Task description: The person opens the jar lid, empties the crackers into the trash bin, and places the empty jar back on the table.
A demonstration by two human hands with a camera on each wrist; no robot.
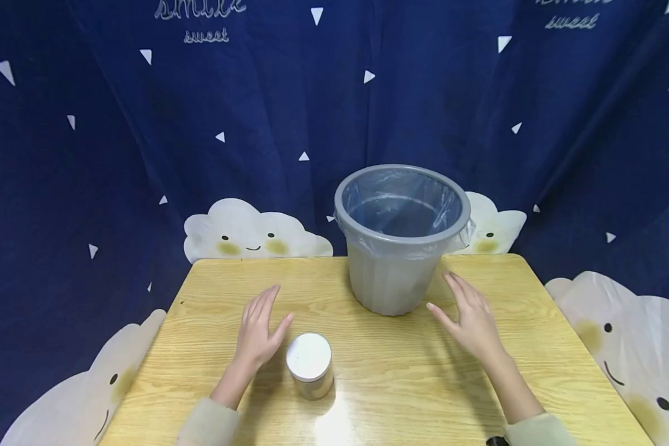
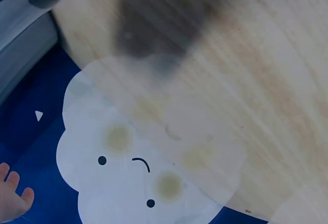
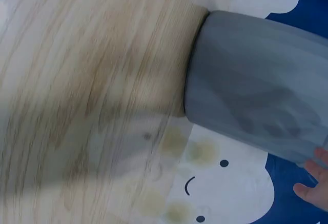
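A grey waste bin [image 1: 393, 272] lined with a clear plastic bag [image 1: 451, 214] stands upright at the back of the wooden table. Just right of it hovers my right hand [image 1: 474, 322], fingers spread and holding nothing; in the right wrist view its fingertips [image 3: 318, 170] overlap the lower edge of the bin [image 3: 256, 75]. My left hand [image 1: 259, 328] is held over the table's left half, fingers extended, thumb apart and nothing in its grasp. Close to its right stands a small jar [image 1: 314, 385] with a white lid [image 1: 309, 356]. The left wrist view catches only the fingers [image 2: 13, 183].
The pale wooden table [image 1: 212, 291] has rounded back corners. Behind it hangs a dark blue curtain [image 1: 267, 105] with white triangles and smiling clouds [image 1: 251, 229]. A small black object [image 1: 497, 441] shows at the front edge beside the right sleeve [image 1: 537, 430].
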